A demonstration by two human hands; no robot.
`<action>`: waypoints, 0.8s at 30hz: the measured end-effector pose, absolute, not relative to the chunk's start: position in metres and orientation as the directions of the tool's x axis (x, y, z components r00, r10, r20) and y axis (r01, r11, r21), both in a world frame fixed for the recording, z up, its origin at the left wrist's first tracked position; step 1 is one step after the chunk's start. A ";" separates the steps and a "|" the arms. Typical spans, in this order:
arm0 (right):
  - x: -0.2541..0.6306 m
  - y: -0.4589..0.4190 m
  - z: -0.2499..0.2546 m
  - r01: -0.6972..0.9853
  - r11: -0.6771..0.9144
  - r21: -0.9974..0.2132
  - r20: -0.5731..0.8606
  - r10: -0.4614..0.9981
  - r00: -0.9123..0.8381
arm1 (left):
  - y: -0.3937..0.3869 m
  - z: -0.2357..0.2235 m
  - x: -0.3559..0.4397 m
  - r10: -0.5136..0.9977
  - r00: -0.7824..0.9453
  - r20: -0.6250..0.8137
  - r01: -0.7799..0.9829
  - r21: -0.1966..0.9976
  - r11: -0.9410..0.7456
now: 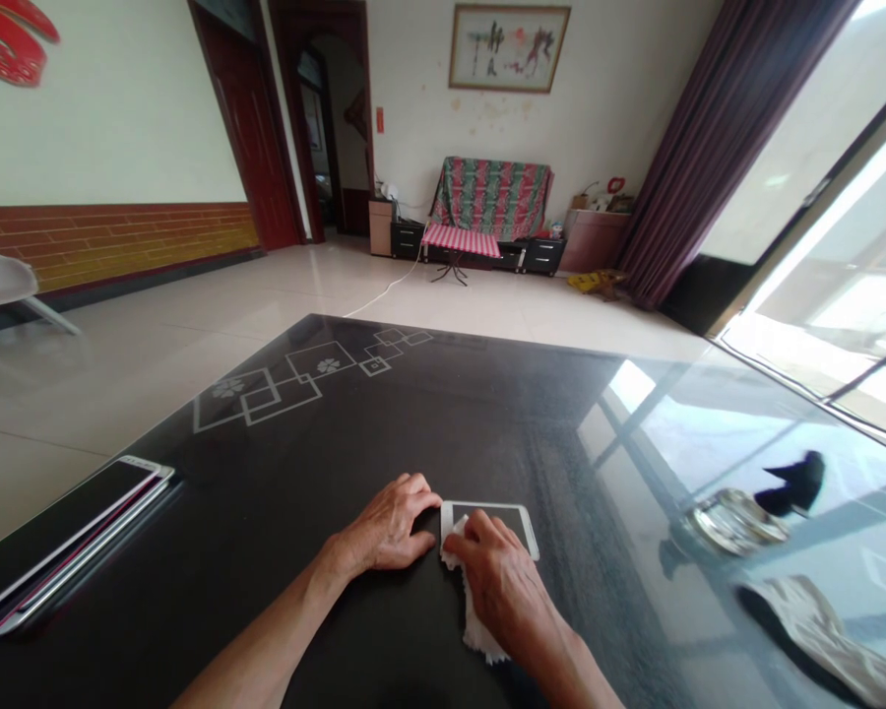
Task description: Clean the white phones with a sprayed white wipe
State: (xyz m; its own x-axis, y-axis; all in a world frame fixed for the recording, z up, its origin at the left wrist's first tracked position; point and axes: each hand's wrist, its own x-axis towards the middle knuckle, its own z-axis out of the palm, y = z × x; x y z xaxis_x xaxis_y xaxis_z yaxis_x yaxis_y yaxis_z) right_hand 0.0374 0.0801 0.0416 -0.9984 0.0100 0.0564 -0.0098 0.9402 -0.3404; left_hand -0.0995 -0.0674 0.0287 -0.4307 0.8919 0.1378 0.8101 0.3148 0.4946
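Note:
A white-framed smartphone [518,518] lies flat on the dark glossy tabletop [428,423], its screen facing up. My left hand [393,522] rests on the table at the phone's left end. Its thumb and forefinger are spread apart, with the forefinger's tip at the phone's edge. Bunched under the curled fingers of my right hand [498,571] is a white wipe [481,630], pressed against the phone's screen. Part of the wipe trails down onto the table, and my right hand covers the phone's lower middle.
Several stacked phones or tablets [66,537] lie at the table's left edge. On the right are a glass ashtray [738,522], a black object [801,483] and a pale folded cloth [819,620]. Beyond the table stand a small striped table [460,239] and a white chair [4,281].

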 end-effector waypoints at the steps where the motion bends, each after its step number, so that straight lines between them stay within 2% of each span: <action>1: 0.039 0.080 0.042 -0.008 0.941 -0.339 0.061 0.014 -0.998 | -0.067 0.028 -0.099 0.890 -0.433 0.140 0.810 0.494 0.317; 12: 0.042 0.083 0.043 -0.026 0.924 -0.381 0.053 -0.007 -0.999 | -0.067 0.022 -0.099 0.888 -0.432 0.154 0.815 0.489 0.312; 24: 0.048 0.093 0.045 -0.028 0.934 -0.357 0.036 -0.016 -0.999 | -0.066 0.024 -0.097 0.879 -0.449 0.163 0.820 0.467 0.332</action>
State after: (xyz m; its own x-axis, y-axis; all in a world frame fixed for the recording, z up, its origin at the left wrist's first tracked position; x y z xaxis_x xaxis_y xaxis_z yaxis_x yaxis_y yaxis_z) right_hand 0.0479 0.0925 0.0453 -0.9992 -0.0158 0.0356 -0.0275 0.9337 -0.3570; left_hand -0.0971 -0.0663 0.0242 -0.4486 0.8788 0.1630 0.8196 0.3318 0.4670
